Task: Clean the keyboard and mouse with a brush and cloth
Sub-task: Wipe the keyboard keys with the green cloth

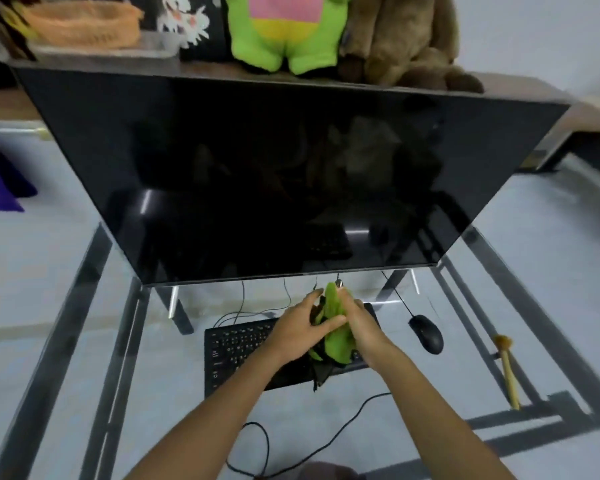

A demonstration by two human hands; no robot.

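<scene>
Low in the frame's centre, I see both hands, left hand [300, 329] and right hand [359, 325], gripping the green cloth [333, 318] above the keyboard [238, 344]; wiping comes next, I judge.

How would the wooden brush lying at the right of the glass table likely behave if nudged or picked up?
The brush looks rigid: its slim, straight handle shows no bend. It probably feels light, being thin wood with a small bristle head. On the smooth glass table it may slide or roll if pushed sideways, though the bristle head might check that.
</scene>
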